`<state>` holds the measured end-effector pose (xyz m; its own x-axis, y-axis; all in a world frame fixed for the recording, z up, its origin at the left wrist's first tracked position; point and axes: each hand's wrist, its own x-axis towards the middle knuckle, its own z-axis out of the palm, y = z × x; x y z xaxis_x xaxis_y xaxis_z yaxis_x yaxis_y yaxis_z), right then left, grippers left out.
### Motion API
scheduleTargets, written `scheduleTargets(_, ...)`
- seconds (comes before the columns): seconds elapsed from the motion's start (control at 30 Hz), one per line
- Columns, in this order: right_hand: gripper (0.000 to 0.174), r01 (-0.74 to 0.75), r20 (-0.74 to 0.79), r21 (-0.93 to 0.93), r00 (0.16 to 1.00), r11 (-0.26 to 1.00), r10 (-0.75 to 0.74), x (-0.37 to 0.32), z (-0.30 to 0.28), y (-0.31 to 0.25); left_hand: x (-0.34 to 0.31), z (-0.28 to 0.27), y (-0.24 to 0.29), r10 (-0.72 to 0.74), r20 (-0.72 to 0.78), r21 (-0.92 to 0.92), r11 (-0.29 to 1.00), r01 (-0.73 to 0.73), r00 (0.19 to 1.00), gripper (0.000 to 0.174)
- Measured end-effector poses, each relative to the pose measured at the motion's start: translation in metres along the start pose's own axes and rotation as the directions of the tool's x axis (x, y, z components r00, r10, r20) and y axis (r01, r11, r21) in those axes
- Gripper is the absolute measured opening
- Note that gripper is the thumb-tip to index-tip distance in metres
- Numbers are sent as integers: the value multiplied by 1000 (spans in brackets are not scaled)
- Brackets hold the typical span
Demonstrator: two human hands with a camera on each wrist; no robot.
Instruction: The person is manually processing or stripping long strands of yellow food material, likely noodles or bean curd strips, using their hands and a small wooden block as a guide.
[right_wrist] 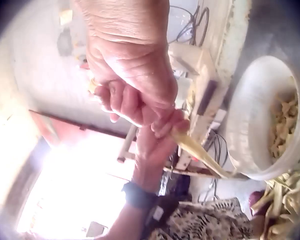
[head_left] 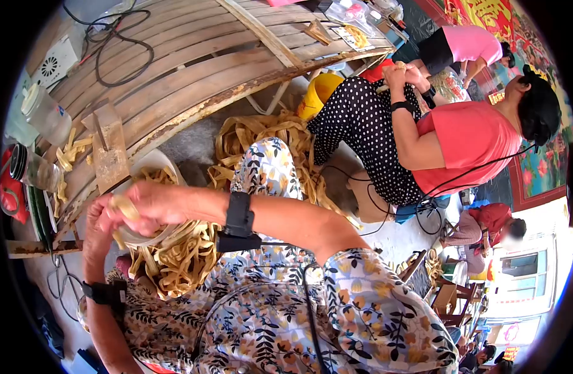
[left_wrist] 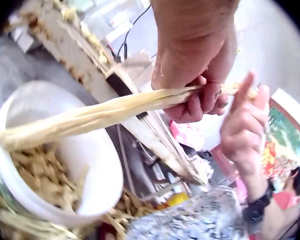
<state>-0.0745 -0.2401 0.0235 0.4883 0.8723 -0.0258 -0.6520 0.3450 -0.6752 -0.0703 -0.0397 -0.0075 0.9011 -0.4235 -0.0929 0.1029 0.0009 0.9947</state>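
Observation:
A long, pale yellow, fibrous strip [left_wrist: 90,120] runs from above a white bucket [left_wrist: 97,165] to my hands. My left hand [head_left: 98,232] grips it with curled fingers, clearest in the left wrist view at the left hand [left_wrist: 197,75]. Beyond that grip the strip's end reaches my right hand [head_left: 154,206], whose fingers pinch it; in the left wrist view the right hand [left_wrist: 245,127] has one finger raised. In the right wrist view, the right hand [right_wrist: 132,75] overlaps the left hand [right_wrist: 157,137]. Small pale pieces [right_wrist: 285,120] lie inside the bucket.
Loose strips [head_left: 180,265] pile beside the bucket and more strips [head_left: 261,134] lie on the floor. A wooden block [head_left: 109,153] with a dark metal piece sits at the slatted bench's [head_left: 193,68] edge, near jars [head_left: 47,115]. A person in red [head_left: 473,143] sits close by.

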Motion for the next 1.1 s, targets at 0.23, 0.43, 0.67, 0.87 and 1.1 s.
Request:
scheduleTargets(0.23,18,-59,-73,-997,814,42,-576,10,-9,-15,5,13,-16,-185,285,-515,798,313,940,27)
scheduleTargets(0.43,18,50,86,-995,883,-90,-461,19,-28,-9,5,19,-29,-312,164,-508,786,351,936,27)
scheduleTargets(0.67,22,-252,-52,-959,609,-131,-792,33,-40,11,21,20,-26,-97,-358,-284,959,-10,929,17)
scheduleTargets(0.87,18,-97,-289,-939,746,331,-601,44,-58,11,17,27,1,-3,-432,-66,997,-28,902,29)
scheduleTargets(1.1,13,-406,-312,-914,734,-21,-603,37,-35,17,14,35,-3,299,-350,688,725,27,888,38)
